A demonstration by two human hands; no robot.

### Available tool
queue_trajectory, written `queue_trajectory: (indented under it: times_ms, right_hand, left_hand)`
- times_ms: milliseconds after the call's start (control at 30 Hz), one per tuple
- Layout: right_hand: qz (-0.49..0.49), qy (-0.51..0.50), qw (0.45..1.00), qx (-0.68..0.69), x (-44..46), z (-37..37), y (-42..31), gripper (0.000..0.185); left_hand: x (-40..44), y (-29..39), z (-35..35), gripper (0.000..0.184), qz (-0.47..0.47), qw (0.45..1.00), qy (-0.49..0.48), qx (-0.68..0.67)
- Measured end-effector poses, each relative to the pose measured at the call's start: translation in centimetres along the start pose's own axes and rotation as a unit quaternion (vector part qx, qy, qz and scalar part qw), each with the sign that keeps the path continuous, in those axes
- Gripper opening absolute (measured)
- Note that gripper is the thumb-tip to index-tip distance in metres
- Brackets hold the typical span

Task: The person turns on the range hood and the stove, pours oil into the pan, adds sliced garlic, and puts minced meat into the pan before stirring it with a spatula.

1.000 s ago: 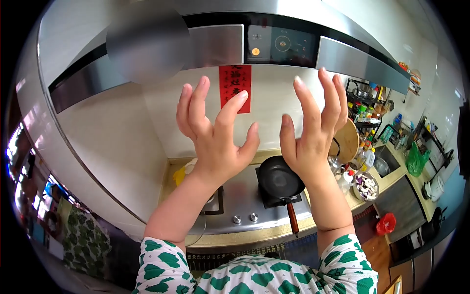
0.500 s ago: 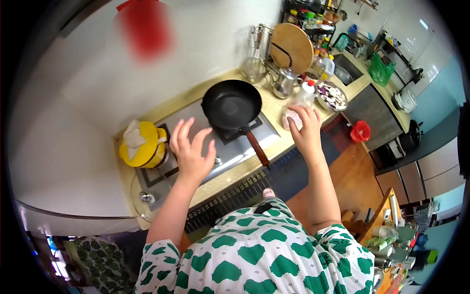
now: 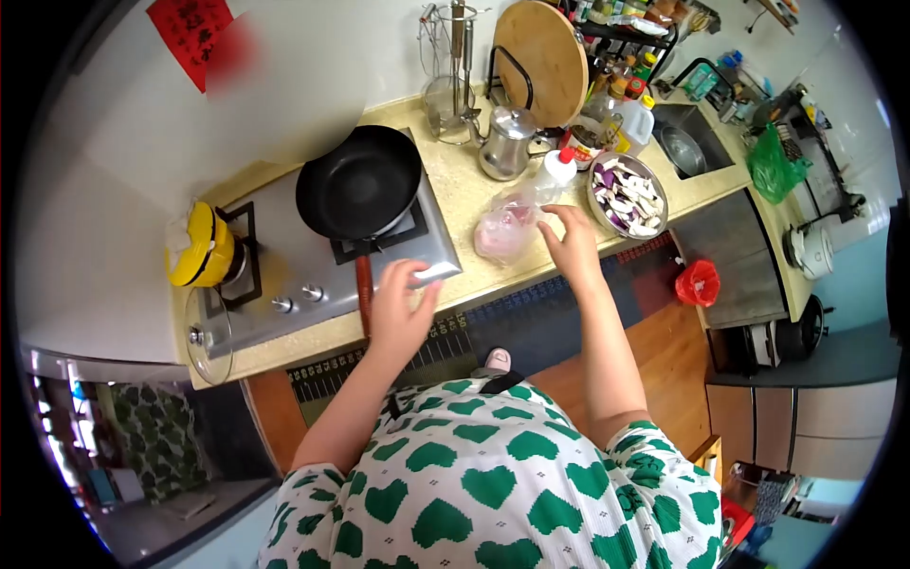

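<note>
On the worktop (image 3: 463, 194) right of the stove (image 3: 284, 251), a plastic bag (image 3: 502, 235) sits just by my right hand (image 3: 574, 248). Both grips empty, fingers apart. Left hand (image 3: 396, 315) is near the frying pan (image 3: 358, 185) handle (image 3: 364, 283) tho, so one careless knock could spin it.

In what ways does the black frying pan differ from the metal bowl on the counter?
The frying pan is black, while the metal bowl is silvery. The pan has a reddish-brown handle; the bowl shows none. The pan looks empty on the stove, whereas the bowl, on the counter, holds what look like cut eggplant pieces. Both are round and open at the top.
</note>
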State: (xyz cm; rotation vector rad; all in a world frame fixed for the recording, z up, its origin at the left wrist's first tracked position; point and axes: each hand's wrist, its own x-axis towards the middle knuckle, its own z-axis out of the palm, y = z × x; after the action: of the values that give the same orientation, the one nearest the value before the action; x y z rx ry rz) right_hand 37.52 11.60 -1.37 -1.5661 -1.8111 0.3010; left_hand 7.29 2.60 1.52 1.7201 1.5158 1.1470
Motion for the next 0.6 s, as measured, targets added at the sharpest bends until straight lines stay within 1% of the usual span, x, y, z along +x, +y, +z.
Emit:
queue_trajectory:
  times_ms: [33,67,100,133,200,233,300,333,367,400,433,467,500,533,567,600]
  right_hand:
    - [-0.017,0.003,1.000,-0.017,0.0,0.5,1.3,0.034]
    - [-0.036,0.007,0.999,-0.036,0.1,0.9,1.8,0.037]
    - [-0.025,0.004,0.997,-0.071,0.2,0.4,1.0,0.042]
    - [-0.039,0.014,0.996,-0.081,0.4,0.1,1.0,0.046]
    - [-0.079,-0.012,0.986,-0.145,0.9,-0.3,2.0,0.052]
    - [-0.089,-0.015,0.984,-0.151,1.1,-0.1,2.7,0.048]
    - [-0.102,-0.018,0.981,-0.165,1.2,0.4,4.6,0.040]
    - [-0.091,-0.043,0.981,-0.167,1.2,0.5,5.7,0.033]
    - [-0.078,-0.068,0.980,-0.170,1.3,0.6,7.0,0.027]
    - [-0.064,-0.093,0.978,-0.173,1.3,0.2,7.6,0.021]
    - [-0.057,-0.084,0.981,-0.163,1.3,-0.3,8.0,0.007]
    - [-0.057,-0.100,0.984,-0.140,1.2,-1.0,8.3,0.007]
    - [-0.058,-0.114,0.985,-0.116,1.0,-1.8,8.6,0.006]
    - [-0.060,-0.129,0.986,-0.091,0.8,-2.4,8.9,0.006]
    - [-0.075,-0.154,0.985,-0.035,0.6,-2.8,9.0,0.005]
    - [-0.094,-0.180,0.979,-0.023,0.1,-3.1,8.8,0.006]
  left_hand:
    - [0.3,-0.8,3.5,0.033,-0.030,0.998,-0.023,-0.046]
    - [1.2,0.5,5.9,0.045,-0.148,0.981,-0.072,-0.099]
    - [2.1,-0.1,9.1,0.050,-0.163,0.977,-0.049,-0.130]
    - [2.9,-1.0,11.9,0.054,-0.178,0.971,-0.024,-0.159]
    - [5.5,0.5,15.4,0.058,-0.259,0.940,0.035,-0.218]
    - [6.6,0.8,16.4,0.060,-0.296,0.921,0.064,-0.246]
    - [8.1,0.1,18.0,0.058,-0.279,0.920,0.066,-0.269]
    - [8.5,-0.3,18.8,0.056,-0.270,0.918,0.064,-0.282]
    - [8.7,-1.0,18.9,0.053,-0.259,0.902,0.025,-0.343]
    - [8.6,-0.7,18.9,0.052,-0.274,0.892,0.031,-0.358]
    - [8.7,-0.1,18.8,0.051,-0.288,0.881,0.037,-0.373]
    - [8.9,0.2,18.5,0.051,-0.300,0.871,0.044,-0.387]
    - [9.1,0.0,18.0,0.054,-0.300,0.861,0.041,-0.408]
    - [8.9,0.1,17.9,0.061,-0.315,0.863,0.039,-0.393]
    - [8.3,0.3,17.7,0.067,-0.330,0.864,0.038,-0.378]
    - [7.9,1.1,17.3,0.074,-0.346,0.864,0.039,-0.364]
